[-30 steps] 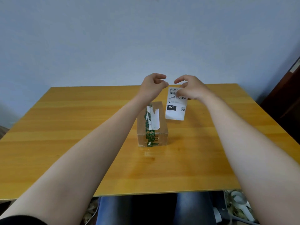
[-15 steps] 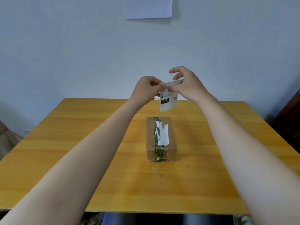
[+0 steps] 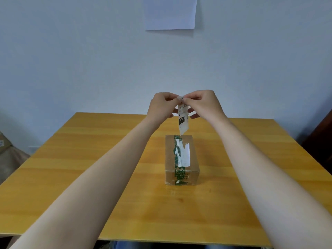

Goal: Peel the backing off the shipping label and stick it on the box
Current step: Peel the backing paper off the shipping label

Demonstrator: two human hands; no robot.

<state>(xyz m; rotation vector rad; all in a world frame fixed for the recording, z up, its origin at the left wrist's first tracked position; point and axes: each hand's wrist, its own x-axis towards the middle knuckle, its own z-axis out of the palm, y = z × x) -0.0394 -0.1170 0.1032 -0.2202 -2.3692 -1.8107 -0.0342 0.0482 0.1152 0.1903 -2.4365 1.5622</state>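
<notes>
A white shipping label with a black "070" block hangs upright in the air above the far end of the box. My left hand and my right hand both pinch its top edge, fingertips almost touching. The small cardboard box lies on the wooden table, sealed with green-printed tape and bearing torn white paper remnants on its top. Whether the backing has separated from the label cannot be made out.
A white sheet of paper hangs on the wall behind the table. At the far left edge a cardboard carton stands on the floor. A dark piece of furniture stands to the right.
My left hand has closed in on the label's top edge beside my right hand. The label now hangs straighter and lower over the box's far end. The view has tilted upward.
</notes>
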